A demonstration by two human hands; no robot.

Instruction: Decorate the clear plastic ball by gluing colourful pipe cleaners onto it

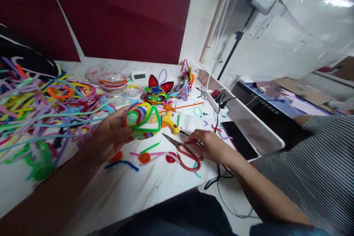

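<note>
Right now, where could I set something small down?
The mostly bare front of the white table, between the dark blue pipe cleaner and the near edge. Crowded: the pipe-cleaner pile at left, and around the scissors.

The multicoloured pipe-cleaner ball (pixel 139 116), a green loop jutting sideways, is held above the desk (pixel 118 188). Red-handled scissors (pixel 179 146) lie near its front edge.

Bare at left hand (pixel 110 132), right hand (pixel 208 145) and along both forearms (pixel 262 188); clothed below in dark, bluish fabric (pixel 177 217); plain in colour and dimly lit.
</note>
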